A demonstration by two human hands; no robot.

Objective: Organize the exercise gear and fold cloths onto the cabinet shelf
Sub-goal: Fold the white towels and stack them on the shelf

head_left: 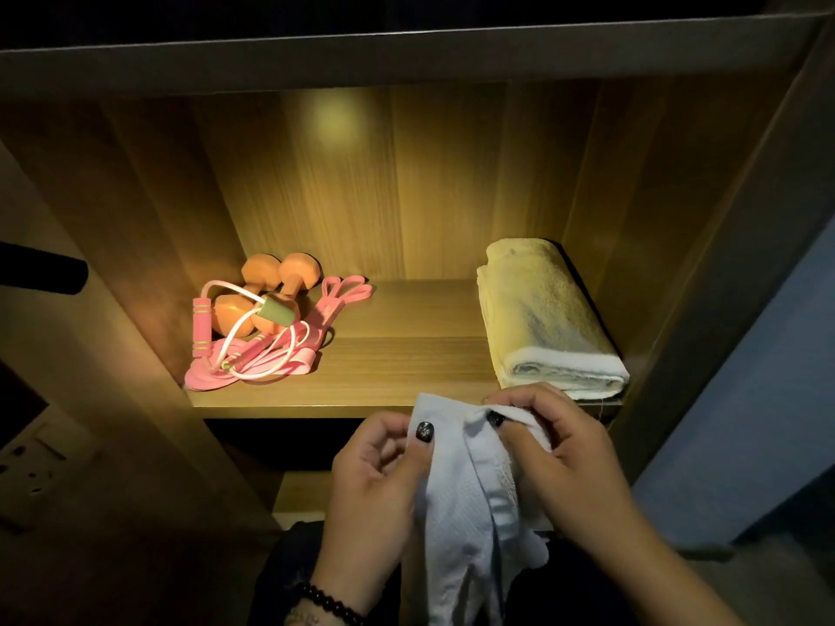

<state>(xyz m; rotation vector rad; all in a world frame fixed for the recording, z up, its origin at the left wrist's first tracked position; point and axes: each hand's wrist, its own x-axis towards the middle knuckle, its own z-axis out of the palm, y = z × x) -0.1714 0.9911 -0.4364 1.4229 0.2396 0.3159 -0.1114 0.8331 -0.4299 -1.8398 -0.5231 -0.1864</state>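
A white cloth (456,512) hangs in front of the cabinet shelf (406,354), just below its front edge. My left hand (375,485) pinches its upper left corner. My right hand (565,449) pinches the upper edge to the right. On the shelf's right side lies a folded white towel (542,318). At the left back stand two orange dumbbells (271,286), with a pink skipping rope (239,341) and pink resistance bands (343,291) piled against them.
The cabinet's side walls (149,246) close the shelf in on both sides, and a board runs above it. A lower shelf (302,494) shows beneath. A wall socket (31,463) sits at the far left, and a dark bar (40,273) juts in from the left.
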